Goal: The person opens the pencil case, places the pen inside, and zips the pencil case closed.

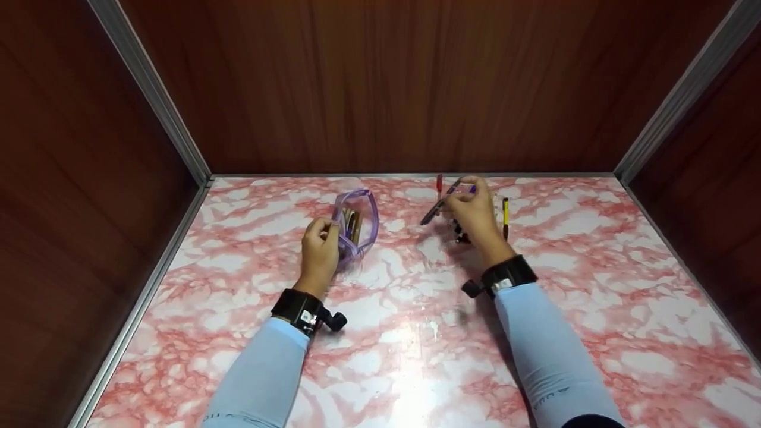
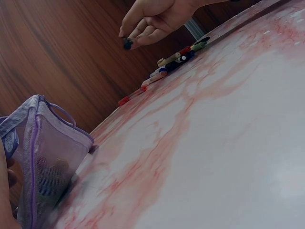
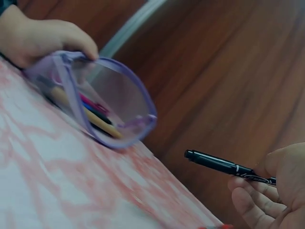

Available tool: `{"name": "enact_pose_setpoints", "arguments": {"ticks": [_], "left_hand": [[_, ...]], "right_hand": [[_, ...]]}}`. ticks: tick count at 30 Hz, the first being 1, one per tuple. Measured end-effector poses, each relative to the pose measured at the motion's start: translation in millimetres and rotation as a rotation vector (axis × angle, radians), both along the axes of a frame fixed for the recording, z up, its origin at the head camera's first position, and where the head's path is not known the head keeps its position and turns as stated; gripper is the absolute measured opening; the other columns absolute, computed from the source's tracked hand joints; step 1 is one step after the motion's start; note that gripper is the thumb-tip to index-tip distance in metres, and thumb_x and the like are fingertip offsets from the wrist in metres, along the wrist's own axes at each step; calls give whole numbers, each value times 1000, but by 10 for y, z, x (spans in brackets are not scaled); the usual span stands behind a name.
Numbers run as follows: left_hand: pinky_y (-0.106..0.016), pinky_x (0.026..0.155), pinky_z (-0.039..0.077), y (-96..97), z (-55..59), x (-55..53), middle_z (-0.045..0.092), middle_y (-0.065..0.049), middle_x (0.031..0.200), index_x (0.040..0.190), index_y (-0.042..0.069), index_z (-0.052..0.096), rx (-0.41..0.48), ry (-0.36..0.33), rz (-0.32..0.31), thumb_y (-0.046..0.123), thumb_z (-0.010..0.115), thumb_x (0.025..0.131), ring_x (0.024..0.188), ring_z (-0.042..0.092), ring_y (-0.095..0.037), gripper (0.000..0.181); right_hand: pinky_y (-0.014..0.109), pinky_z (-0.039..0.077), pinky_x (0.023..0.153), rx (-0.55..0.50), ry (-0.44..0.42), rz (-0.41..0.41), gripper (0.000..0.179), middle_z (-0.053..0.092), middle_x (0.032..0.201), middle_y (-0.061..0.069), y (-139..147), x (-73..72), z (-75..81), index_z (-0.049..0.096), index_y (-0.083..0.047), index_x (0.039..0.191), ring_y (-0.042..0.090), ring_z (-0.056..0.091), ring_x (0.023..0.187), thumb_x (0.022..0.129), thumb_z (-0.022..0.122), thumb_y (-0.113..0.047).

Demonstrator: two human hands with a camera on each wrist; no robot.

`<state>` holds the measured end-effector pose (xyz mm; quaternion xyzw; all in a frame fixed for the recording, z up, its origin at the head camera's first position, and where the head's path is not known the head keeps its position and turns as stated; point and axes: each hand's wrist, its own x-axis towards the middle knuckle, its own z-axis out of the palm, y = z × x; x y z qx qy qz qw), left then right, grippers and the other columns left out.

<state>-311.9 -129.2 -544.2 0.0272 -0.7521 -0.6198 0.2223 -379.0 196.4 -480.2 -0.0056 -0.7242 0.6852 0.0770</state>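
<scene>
A purple mesh pencil case (image 1: pixel 377 223) with its mouth wide open stands on the table, several pens and markers inside it. My left hand (image 1: pixel 321 246) grips its near-left rim between thumb and fingers. To the right, my right hand (image 1: pixel 474 214) pinches a black marker (image 3: pixel 214 163) in the air, its capped end pointing toward the case. Beneath and beside that hand lie several loose pens, partly hidden by it in the head view. A red pen (image 1: pixel 439 183) and a yellow-and-black one (image 1: pixel 505 214) show there. The left wrist view shows the loose pens (image 2: pixel 167 67) in a row.
The table (image 1: pixel 404 333) has a red-and-white marbled top. Brown wood-look panels (image 1: pixel 380 89) enclose it at the back and both sides, with metal strips (image 1: pixel 148 89) along the corners. A black band with a camera sits on each wrist.
</scene>
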Motion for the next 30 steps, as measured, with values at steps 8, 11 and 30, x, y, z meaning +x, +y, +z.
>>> {"name": "enact_pose_setpoints", "arguments": {"ticks": [8, 11, 30], "left_hand": [[-24, 75, 53, 0, -7, -3, 68, -13, 109, 105, 0, 75, -9, 17, 9, 13, 66, 110, 88, 62, -17, 16], [-24, 77, 51, -2, -11, -5, 68, -13, 109, 107, -1, 75, -24, 28, 16, 13, 66, 110, 88, 61, -16, 17], [-23, 71, 55, 23, 3, -10, 68, -11, 110, 104, 3, 75, -17, 26, -3, 13, 67, 110, 86, 63, -15, 13]], "right_hand": [[34, 70, 67, -53, 21, 91, 28, 76, 78, -1, -583, -38, -57, 53, -6, 100, 10, 76, 63, 94, 73, 13], [42, 72, 72, -21, 3, 121, 26, 76, 80, 2, -782, -24, -60, 57, -8, 91, 15, 77, 65, 95, 74, 11], [28, 69, 70, 239, -65, 317, 8, 83, 88, 10, -1532, 108, -219, 82, 7, 103, 8, 73, 68, 97, 78, 7]]}}
